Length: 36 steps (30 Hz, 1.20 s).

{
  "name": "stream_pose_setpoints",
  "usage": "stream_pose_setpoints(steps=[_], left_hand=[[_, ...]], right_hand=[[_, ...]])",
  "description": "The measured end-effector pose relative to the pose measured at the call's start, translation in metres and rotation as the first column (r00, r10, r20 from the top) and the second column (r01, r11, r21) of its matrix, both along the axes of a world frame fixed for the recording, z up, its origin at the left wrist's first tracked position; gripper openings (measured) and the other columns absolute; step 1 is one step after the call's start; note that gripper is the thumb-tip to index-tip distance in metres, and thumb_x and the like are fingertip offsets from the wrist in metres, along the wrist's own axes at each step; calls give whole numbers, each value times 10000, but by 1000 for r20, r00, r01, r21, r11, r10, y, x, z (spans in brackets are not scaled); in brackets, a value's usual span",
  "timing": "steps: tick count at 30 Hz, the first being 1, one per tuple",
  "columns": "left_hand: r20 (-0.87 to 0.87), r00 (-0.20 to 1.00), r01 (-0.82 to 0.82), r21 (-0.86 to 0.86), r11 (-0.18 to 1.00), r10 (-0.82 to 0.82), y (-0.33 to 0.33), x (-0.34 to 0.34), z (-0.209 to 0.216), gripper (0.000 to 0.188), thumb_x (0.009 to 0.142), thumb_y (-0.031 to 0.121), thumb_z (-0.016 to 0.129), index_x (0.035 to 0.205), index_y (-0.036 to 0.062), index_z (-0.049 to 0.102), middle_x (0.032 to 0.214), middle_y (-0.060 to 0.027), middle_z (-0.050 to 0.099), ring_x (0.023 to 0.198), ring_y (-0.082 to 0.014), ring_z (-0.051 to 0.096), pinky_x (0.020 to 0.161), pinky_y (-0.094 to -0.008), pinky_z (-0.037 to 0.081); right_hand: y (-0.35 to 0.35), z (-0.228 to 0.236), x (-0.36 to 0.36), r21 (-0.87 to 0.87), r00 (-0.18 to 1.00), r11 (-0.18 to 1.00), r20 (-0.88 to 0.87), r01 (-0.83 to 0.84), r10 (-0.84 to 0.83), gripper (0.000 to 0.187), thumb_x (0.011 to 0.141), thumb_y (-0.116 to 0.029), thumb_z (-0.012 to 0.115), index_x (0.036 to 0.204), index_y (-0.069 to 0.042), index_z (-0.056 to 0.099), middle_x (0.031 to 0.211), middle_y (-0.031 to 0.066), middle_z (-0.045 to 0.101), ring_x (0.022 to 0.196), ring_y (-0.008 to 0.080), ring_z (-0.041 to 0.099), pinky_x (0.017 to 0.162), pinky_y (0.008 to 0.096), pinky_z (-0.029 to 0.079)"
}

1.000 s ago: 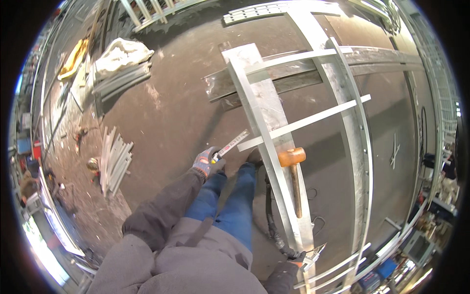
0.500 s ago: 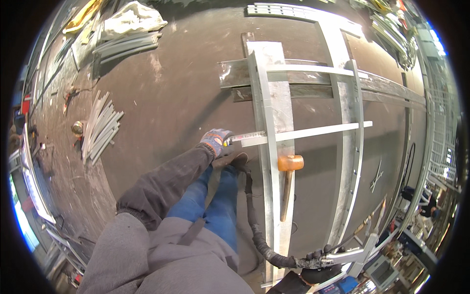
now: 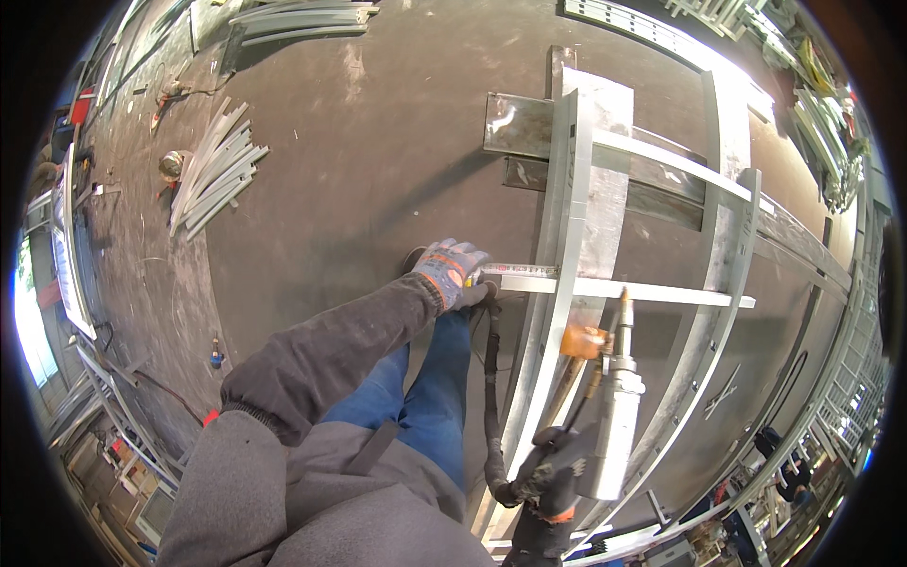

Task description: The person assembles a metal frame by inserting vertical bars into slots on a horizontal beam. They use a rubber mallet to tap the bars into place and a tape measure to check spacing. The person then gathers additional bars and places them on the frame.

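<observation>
The left hand (image 3: pixel 453 272), in a grey and blue work glove with an orange cuff, is closed on the end of a thin pale metal bar (image 3: pixel 614 288) that lies flat across the frame. A yellow measuring tape (image 3: pixel 515 271) lies along this bar, just beside the fingers. The right hand (image 3: pixel 557 477), in a black glove with an orange edge, grips the handle of one silver welding torch (image 3: pixel 616 416). The torch nozzle points up and almost touches the thin bar. A black ribbed hose (image 3: pixel 491 397) runs from the torch up toward the left hand.

The thin bar crosses one large frame of grey metal profiles (image 3: pixel 567 189), with two long side rails and several cross pieces, lying on the dark workshop floor (image 3: pixel 359 170). One hammer with an orange head (image 3: pixel 583 342) and a wooden handle rests on the frame, just left of the torch.

The person's legs in blue jeans (image 3: pixel 425 397) stand beside the left rail. One loose pile of short light metal strips (image 3: pixel 215 172) lies well apart at the upper left, and more stacked profiles (image 3: pixel 302 14) lie at the top edge.
</observation>
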<state>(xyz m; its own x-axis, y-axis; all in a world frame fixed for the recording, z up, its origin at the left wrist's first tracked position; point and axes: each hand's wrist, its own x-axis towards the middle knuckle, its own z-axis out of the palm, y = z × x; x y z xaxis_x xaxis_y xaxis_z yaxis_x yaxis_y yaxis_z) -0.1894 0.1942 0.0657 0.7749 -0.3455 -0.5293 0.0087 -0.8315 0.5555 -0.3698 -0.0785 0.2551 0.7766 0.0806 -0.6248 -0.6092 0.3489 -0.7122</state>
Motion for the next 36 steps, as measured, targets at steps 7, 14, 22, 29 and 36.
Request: stream_pose_setpoints(steps=[7,14,22,29,36], left_hand=[[19,995,-97,-69,993,98,0,-5,-9,472,807,360,735,1219,137,679,1171,-145,679,1110,-362,626,996,-459,497],[-384,731,-649,-135,749,564,-18,-13,-23,580,777,428,836,1117,-21,694,971,-140,711,920,-204,681,818,-356,545],[-620,558,-812,-267,520,552,-39,-18,-43,463,824,339,825,1101,-22,740,910,-54,704,809,-126,633,774,-281,514],[-612,592,-770,-236,593,524,-35,-10,-39,407,816,311,818,1048,-20,760,868,-41,703,785,-97,614,741,-287,516],[-662,560,-778,-213,591,498,-32,-5,-34,499,807,319,804,1142,-42,723,940,-108,717,849,-158,642,793,-291,513]], right_hand=[[4,-49,-48,-524,956,801,-118,-290,268,432,947,-305,650,1209,13,522,786,76,619,663,163,609,586,294,470],[19,-56,-47,-566,921,727,-225,-389,318,865,761,-111,727,1531,18,355,1281,238,624,1127,354,663,955,417,541],[44,-63,-32,-627,925,689,-157,-363,345,766,833,-124,718,1500,38,379,1318,271,580,1225,414,587,1032,449,472],[47,-70,-30,-600,924,704,-239,-381,298,832,764,-67,716,1511,43,366,1350,268,554,1250,409,570,1059,443,454],[49,-86,-32,-609,935,709,-232,-356,270,814,768,-86,718,1498,43,382,1346,272,555,1253,423,565,1063,452,453]])
